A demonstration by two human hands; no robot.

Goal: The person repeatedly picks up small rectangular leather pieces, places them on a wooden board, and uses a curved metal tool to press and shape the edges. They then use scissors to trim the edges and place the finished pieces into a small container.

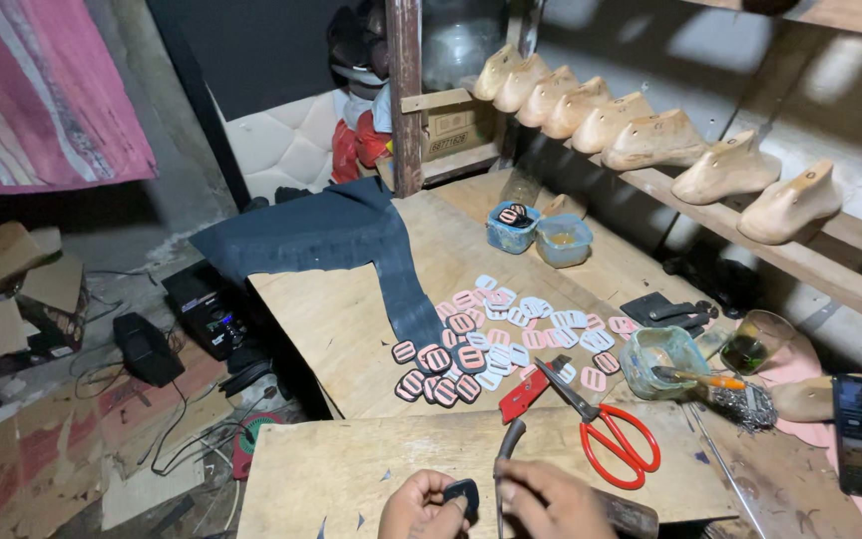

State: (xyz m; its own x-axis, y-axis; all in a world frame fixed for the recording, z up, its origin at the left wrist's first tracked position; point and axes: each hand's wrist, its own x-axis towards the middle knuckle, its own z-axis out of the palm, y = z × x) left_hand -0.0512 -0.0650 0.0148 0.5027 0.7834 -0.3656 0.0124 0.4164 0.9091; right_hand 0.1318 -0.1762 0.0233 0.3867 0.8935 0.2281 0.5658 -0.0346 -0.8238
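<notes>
Right, we keep the left hand (421, 506) pinched on the small dark buckle piece (462, 493) at the plywood board's (351, 469) near edge, right hand (551, 504) gripping the hammer (507, 446), striking squarely, fingertips clear.

Both hands (491, 504) together, fingers curled

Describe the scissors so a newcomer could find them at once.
Start at the plywood table under the shelf of wooden shoe lasts. Near its front edge, right of the scattered pink buckle pieces, lie the scissors. Their bright red loop handles set them apart from everything nearby.
</notes>
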